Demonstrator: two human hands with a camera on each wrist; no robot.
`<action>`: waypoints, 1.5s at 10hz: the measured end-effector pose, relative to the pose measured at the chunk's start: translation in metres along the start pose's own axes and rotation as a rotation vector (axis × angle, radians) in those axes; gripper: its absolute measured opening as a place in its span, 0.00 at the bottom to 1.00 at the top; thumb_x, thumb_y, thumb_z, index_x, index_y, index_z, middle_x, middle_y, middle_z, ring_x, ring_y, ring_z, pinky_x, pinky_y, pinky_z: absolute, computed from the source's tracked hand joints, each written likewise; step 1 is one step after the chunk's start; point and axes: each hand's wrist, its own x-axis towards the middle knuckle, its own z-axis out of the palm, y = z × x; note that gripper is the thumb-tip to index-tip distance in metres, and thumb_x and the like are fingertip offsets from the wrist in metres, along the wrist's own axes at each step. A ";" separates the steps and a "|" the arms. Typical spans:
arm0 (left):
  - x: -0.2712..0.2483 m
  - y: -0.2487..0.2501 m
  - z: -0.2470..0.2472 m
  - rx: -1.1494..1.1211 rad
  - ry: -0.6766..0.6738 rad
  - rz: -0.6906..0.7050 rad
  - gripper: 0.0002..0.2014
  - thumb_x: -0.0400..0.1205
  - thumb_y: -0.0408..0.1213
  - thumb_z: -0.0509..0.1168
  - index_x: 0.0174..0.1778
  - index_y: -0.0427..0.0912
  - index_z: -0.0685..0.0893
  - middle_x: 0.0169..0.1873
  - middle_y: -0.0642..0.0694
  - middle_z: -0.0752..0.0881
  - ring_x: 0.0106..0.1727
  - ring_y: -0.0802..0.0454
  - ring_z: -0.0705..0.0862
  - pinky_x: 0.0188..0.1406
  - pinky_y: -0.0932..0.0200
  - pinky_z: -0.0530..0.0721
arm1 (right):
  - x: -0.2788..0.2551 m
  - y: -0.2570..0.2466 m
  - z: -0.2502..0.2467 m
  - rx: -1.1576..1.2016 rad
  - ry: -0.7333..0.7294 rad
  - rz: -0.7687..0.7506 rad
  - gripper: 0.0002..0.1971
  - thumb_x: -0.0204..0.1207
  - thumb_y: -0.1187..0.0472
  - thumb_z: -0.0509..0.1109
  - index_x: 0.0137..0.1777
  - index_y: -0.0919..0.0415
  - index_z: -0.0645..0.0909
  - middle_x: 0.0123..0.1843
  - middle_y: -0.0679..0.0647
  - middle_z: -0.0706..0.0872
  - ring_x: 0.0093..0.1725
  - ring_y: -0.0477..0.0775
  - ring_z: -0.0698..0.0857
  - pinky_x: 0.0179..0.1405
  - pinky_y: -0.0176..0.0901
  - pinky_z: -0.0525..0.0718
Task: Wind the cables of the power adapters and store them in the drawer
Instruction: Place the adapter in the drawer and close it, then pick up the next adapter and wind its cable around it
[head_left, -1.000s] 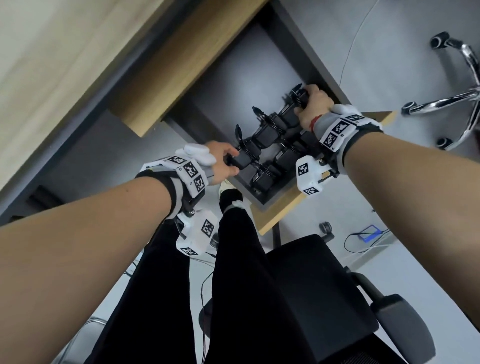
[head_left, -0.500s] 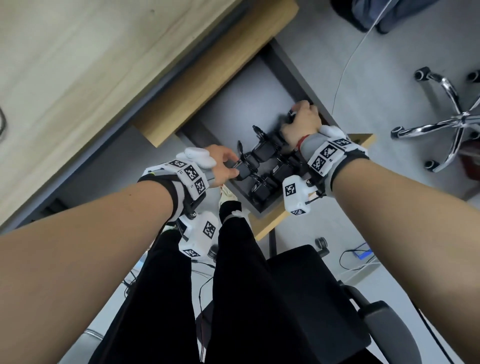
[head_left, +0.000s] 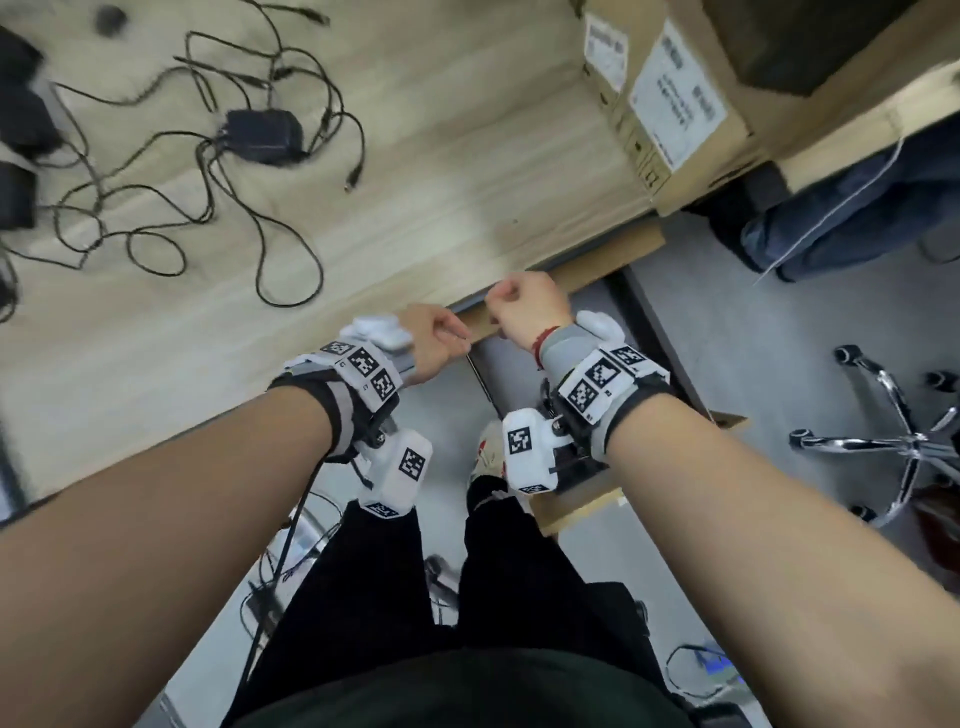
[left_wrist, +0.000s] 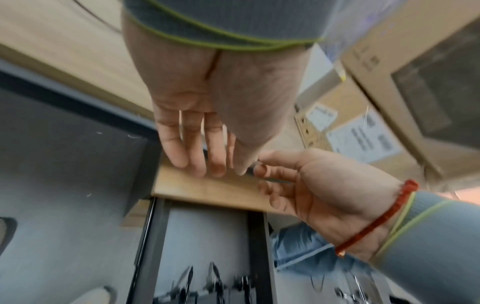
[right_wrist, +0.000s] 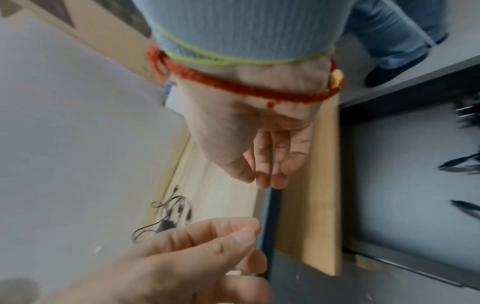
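My left hand (head_left: 439, 338) and right hand (head_left: 524, 306) hover side by side at the desk's front edge, above the open drawer (head_left: 576, 512). Both hold nothing. In the left wrist view the left hand (left_wrist: 207, 160) shows nearly straight fingers and the right hand (left_wrist: 275, 181) loosely curled ones. Wound black adapters (left_wrist: 215, 288) lie blurred at the drawer's near end, on its grey floor (left_wrist: 207, 236). On the desk a black adapter (head_left: 260, 136) lies among loose tangled cables (head_left: 156, 228). In the head view my right wrist hides most of the drawer.
More dark adapters (head_left: 15, 197) sit at the desk's left edge. A cardboard box (head_left: 670, 98) stands at the back right of the desk. A chrome chair base (head_left: 883, 441) is on the floor to the right. My black-trousered legs (head_left: 467, 597) are below the drawer.
Both hands have let go of the adapters in the drawer and risen to the desk edge. The head view has swung up to the desktop with its loose adapter.
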 end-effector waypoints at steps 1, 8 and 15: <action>-0.024 -0.008 -0.052 -0.041 0.139 -0.014 0.05 0.82 0.39 0.69 0.52 0.48 0.86 0.34 0.51 0.84 0.26 0.60 0.77 0.26 0.66 0.74 | -0.013 -0.070 0.002 0.004 -0.042 -0.077 0.06 0.72 0.60 0.68 0.42 0.54 0.87 0.44 0.53 0.92 0.46 0.59 0.90 0.53 0.53 0.88; -0.061 -0.226 -0.306 -0.038 0.635 -0.510 0.31 0.74 0.51 0.72 0.72 0.50 0.70 0.69 0.38 0.72 0.60 0.37 0.79 0.61 0.46 0.79 | 0.000 -0.349 0.171 -0.112 -0.252 -0.239 0.07 0.76 0.60 0.64 0.46 0.57 0.84 0.38 0.56 0.91 0.27 0.53 0.87 0.34 0.44 0.87; -0.019 -0.339 -0.362 -0.117 0.616 -0.542 0.33 0.72 0.33 0.77 0.70 0.37 0.70 0.70 0.34 0.71 0.65 0.33 0.77 0.61 0.44 0.77 | 0.026 -0.409 0.249 -0.230 -0.339 -0.244 0.06 0.76 0.62 0.67 0.43 0.53 0.85 0.35 0.52 0.89 0.23 0.47 0.86 0.28 0.36 0.80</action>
